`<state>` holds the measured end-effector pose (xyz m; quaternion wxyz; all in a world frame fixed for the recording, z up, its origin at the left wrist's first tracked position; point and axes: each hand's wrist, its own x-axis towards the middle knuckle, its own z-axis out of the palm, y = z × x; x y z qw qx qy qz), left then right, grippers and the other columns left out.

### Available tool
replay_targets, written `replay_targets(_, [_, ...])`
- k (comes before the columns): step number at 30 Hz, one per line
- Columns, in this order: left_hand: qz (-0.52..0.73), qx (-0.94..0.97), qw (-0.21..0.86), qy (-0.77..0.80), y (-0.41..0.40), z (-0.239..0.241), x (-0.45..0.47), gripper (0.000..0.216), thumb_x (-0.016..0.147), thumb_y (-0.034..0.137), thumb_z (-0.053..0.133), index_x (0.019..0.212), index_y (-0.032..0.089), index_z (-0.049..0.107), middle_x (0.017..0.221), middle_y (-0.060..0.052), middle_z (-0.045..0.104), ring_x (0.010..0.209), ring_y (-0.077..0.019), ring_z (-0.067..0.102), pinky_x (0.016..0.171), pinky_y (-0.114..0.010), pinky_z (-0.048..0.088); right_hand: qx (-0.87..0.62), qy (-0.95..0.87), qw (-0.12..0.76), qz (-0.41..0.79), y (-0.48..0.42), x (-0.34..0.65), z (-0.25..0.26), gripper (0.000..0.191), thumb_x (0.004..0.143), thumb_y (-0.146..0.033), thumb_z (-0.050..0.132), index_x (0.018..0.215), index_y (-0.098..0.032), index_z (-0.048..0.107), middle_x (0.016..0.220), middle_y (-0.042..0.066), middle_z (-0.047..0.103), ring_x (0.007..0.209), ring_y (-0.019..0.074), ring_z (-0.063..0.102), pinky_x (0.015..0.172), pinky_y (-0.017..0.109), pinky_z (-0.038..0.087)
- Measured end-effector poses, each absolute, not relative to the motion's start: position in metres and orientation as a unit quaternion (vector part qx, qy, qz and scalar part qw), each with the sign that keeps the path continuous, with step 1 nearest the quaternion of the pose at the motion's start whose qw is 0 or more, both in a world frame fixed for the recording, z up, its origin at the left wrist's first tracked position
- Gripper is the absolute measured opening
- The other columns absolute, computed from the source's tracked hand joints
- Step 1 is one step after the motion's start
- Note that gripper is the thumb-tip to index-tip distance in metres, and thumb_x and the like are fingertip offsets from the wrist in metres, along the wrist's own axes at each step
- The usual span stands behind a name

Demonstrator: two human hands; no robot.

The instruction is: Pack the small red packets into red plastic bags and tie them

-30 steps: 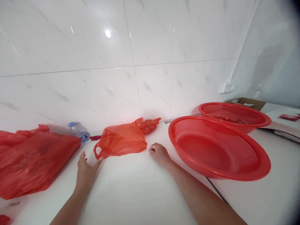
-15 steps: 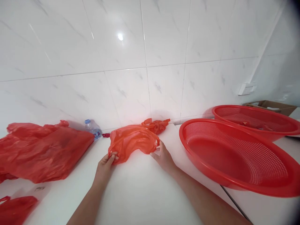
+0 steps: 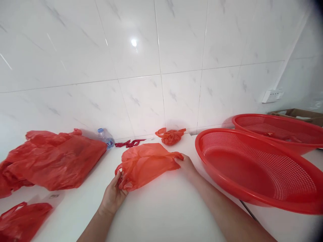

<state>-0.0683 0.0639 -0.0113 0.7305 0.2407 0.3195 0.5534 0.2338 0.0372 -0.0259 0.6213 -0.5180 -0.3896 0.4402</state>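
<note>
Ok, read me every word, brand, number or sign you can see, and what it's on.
None can be read.
Plastic bottle: label too small and blurred to read.
Small grey mark on the white table: too blurred to tell whether it is text.
Held red bag: no print made out.

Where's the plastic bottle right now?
In the head view, the blue-capped plastic bottle is left of centre, near the tiled wall, between the large red plastic bag and the dark-red strip.
</note>
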Motion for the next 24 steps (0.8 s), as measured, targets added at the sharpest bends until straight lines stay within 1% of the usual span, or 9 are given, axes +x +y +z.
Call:
replay_targets(3, [0.56,0.207,0.739,0.313,0.065,-0.009,-0.077,0.018,0.087,0.01,0.045,0.08,0.017,0.06,0.066,0.001,0.069,0.058,-0.0121,0.066,0.056,-0.024,0.056,-0.436,-0.362,0.621,0.541,0.035,0.252,-0.022,0.021,0.069,-0.024,0.059,0.089,-0.02,0.06,0.085,0.004,0.068,0.08,0.0196,0.064,0.073,0.034,0.049])
replay_targets(5, [0.553,0.195,0.748,0.311,0.067,-0.009,-0.083,0.017,0.086,0.009,0.045,0.081,0.016,0.06,0.065,0.0,0.069,0.058,-0.0129,0.066,0.056,-0.025,0.057,-0.388,-0.336,0.624,0.589,0.033,0.258,-0.021,0.016,0.069,-0.022,0.059,0.085,-0.021,0.059,0.08,0.002,0.068,0.075,0.017,0.064,0.072,0.032,0.05])
replay_targets(8, [0.551,0.2,0.757,0.288,0.069,-0.007,-0.089,0.012,0.084,0.01,0.049,0.078,0.015,0.059,0.065,0.001,0.068,0.056,-0.0129,0.065,0.054,-0.025,0.056,-0.329,-0.295,0.632,0.637,0.03,0.255,-0.019,0.007,0.072,-0.022,0.056,0.078,-0.022,0.057,0.073,-0.002,0.066,0.069,0.0134,0.062,0.069,0.027,0.05])
replay_targets(10, [0.556,0.199,0.757,0.28,0.068,-0.004,-0.09,0.01,0.082,0.01,0.052,0.077,0.016,0.058,0.063,0.002,0.067,0.054,-0.0123,0.065,0.052,-0.024,0.055,-0.294,-0.274,0.629,0.665,0.029,0.247,-0.016,0.005,0.074,-0.022,0.055,0.079,-0.022,0.057,0.071,-0.004,0.065,0.066,0.0121,0.061,0.065,0.024,0.049])
replay_targets(12, [0.553,0.206,0.756,0.283,0.065,-0.001,-0.089,0.008,0.08,0.011,0.054,0.075,0.016,0.058,0.062,0.003,0.067,0.053,-0.0125,0.065,0.05,-0.023,0.054,-0.264,-0.26,0.619,0.692,0.027,0.239,-0.01,0.006,0.076,-0.021,0.055,0.08,-0.022,0.058,0.072,-0.004,0.066,0.067,0.0118,0.062,0.066,0.024,0.049])
replay_targets(16, [0.529,0.259,0.753,0.293,0.058,0.003,-0.085,0.003,0.08,0.018,0.058,0.078,0.017,0.06,0.066,0.0,0.069,0.058,-0.0155,0.066,0.058,-0.028,0.056,-0.227,-0.249,0.595,0.73,0.02,0.228,0.001,0.006,0.081,-0.025,0.056,0.083,-0.021,0.06,0.078,-0.002,0.067,0.075,0.0131,0.064,0.073,0.025,0.05])
replay_targets(18, [0.523,0.277,0.753,0.288,0.057,0.0,-0.083,0.004,0.081,0.021,0.059,0.08,0.017,0.061,0.067,0.0,0.069,0.06,-0.0156,0.066,0.062,-0.029,0.057,-0.219,-0.246,0.581,0.744,0.018,0.228,0.002,0.012,0.083,-0.031,0.057,0.085,-0.02,0.06,0.08,0.0,0.068,0.077,0.0147,0.065,0.072,0.026,0.051])
replay_targets(21, [0.517,0.289,0.756,0.278,0.058,-0.008,-0.079,0.01,0.083,0.026,0.059,0.078,0.017,0.061,0.065,0.001,0.067,0.057,-0.013,0.064,0.058,-0.026,0.055,-0.218,-0.234,0.578,0.751,0.02,0.23,-0.002,0.017,0.085,-0.036,0.056,0.086,-0.02,0.06,0.079,0.001,0.069,0.076,0.0158,0.066,0.067,0.026,0.051])
replay_targets(24, [0.501,0.298,0.755,0.299,0.058,-0.014,-0.075,0.019,0.086,0.031,0.056,0.076,0.016,0.062,0.064,0.0,0.066,0.054,-0.0122,0.063,0.053,-0.023,0.053,-0.23,-0.213,0.594,0.741,0.023,0.232,-0.007,0.013,0.084,-0.034,0.056,0.082,-0.021,0.059,0.076,-0.002,0.068,0.074,0.0137,0.065,0.067,0.024,0.05])
